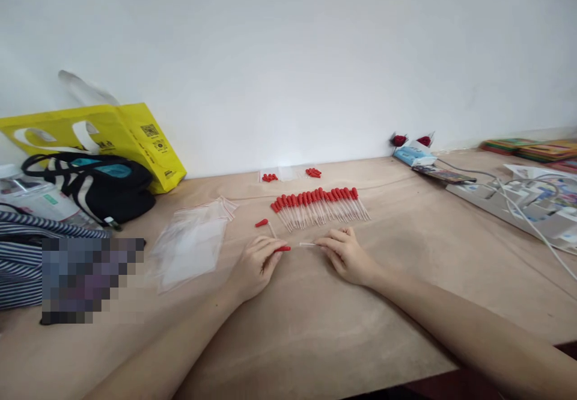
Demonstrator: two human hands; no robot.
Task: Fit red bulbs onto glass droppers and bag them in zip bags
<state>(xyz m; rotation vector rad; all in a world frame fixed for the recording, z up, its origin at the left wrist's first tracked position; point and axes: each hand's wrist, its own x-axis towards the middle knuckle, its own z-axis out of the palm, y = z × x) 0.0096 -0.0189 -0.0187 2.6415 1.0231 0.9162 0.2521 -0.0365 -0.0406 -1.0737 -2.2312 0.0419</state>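
My left hand [256, 267] is closed in a pinch on a red rubber dropper bulb [283, 248], whose end sticks out past the fingertips. Between the fingers of my right hand [346, 257] is a clear dropper tube [308, 244], pointing left toward the bulb. A small gap separates tube and bulb. Just beyond my left hand lie another red bulb [261, 223] and a clear tube [271, 228]. Behind both hands, several red-capped droppers [321, 195] lie side by side in a row, their bulbs toward the wall.
Clear zip bags [193, 252] lie left of my hands. Small red bulb piles [269, 178] sit near the wall. A yellow bag [135, 141] and black bag [108, 186] stand at left. At right are a blue packet [413, 154] and a white cable [523, 216].
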